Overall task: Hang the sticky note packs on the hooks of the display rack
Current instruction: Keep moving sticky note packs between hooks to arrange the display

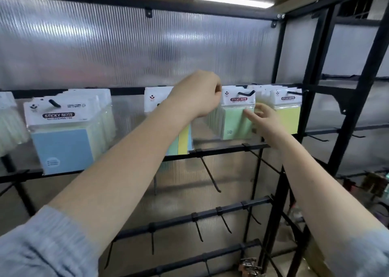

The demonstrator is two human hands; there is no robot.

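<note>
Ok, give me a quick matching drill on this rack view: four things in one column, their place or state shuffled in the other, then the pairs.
1. blue pack
2. green pack
3. yellow pack
4. lower hooks

A. hangs furthest right
B. bare, nothing hung
C. hangs left of both arms
D. between the left hand and right hand

Pairs: 1-C, 2-D, 3-A, 4-B

Black rack (231,146) and hooks (210,172), blue pack (63,148), green pack (234,121), yellow pack (289,119), ribbed translucent panel (126,49), grey sleeves (42,249).
</note>
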